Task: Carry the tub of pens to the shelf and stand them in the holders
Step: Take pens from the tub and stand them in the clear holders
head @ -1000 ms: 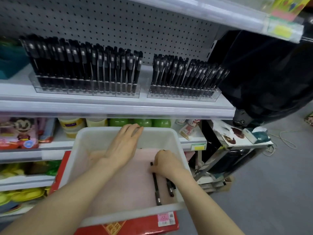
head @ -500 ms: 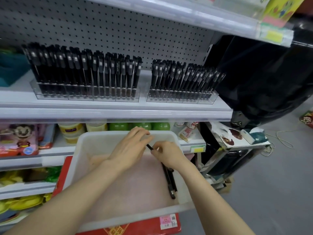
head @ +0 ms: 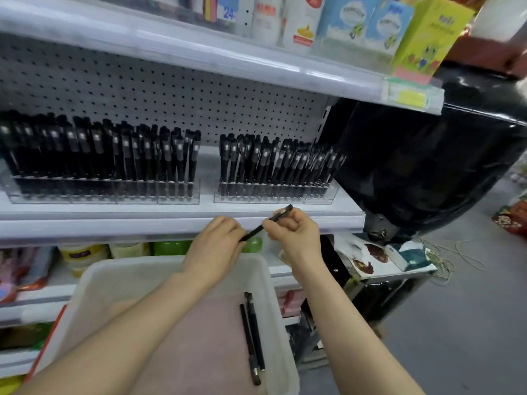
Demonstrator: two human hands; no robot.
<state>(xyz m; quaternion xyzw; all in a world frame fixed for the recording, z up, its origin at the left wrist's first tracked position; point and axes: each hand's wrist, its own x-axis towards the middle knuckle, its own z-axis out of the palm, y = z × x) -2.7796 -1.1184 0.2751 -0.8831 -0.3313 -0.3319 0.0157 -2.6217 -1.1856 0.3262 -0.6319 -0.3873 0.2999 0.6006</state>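
1. Placement is going on: right hand [head: 293, 232] and left hand [head: 216, 246] are pinching 1 pen [head: 266, 223] above the tub [head: 94, 283].
2. 2 pens [head: 252, 337] are lying inside it.
3. Next move is probably requiring an upright drop into the holder [head: 273, 192].

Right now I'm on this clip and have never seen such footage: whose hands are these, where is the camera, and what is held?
No machine here: a person works bare-handed, and the single picture comes from a camera worn on their head, looking forward and down. The right hand pinches a black pen, and the left hand holds its lower end. Below sits a white tub with two more pens lying in it. On the shelf stand clear holders full of pens.
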